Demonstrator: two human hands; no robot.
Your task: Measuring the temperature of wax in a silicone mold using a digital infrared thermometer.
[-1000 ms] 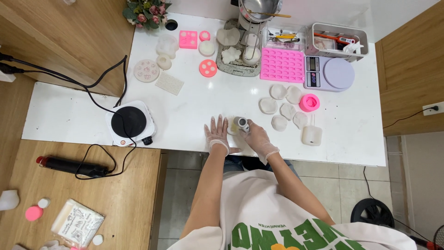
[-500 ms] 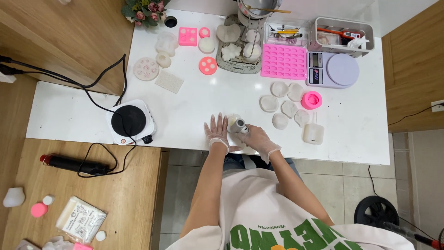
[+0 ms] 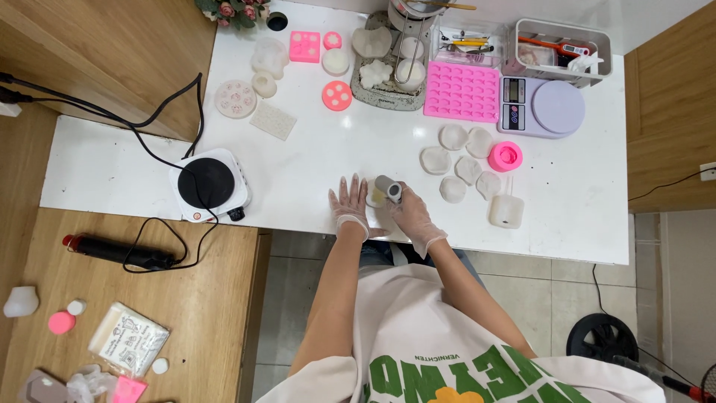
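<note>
The right hand (image 3: pixel 412 216), gloved, grips a small metal cup (image 3: pixel 388 188) tipped over a pale round mould (image 3: pixel 375 196) at the white table's (image 3: pixel 313 168) near edge. The left hand (image 3: pixel 349 205) lies spread flat just at the mould's nine o'clock. Steady the mould and tilt slowly (judging by the angle). Pale discs (image 3: pixel 453 158) sit at two o'clock, a hotplate (image 3: pixel 208 183) at nine.

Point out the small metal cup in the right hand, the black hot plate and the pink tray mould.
small metal cup (image 3: pixel 388 188), head view, on its grey side wall.
hot plate (image 3: pixel 205 182), head view, on the round black top.
pink tray mould (image 3: pixel 462 92), head view, on its middle cavities.
</note>
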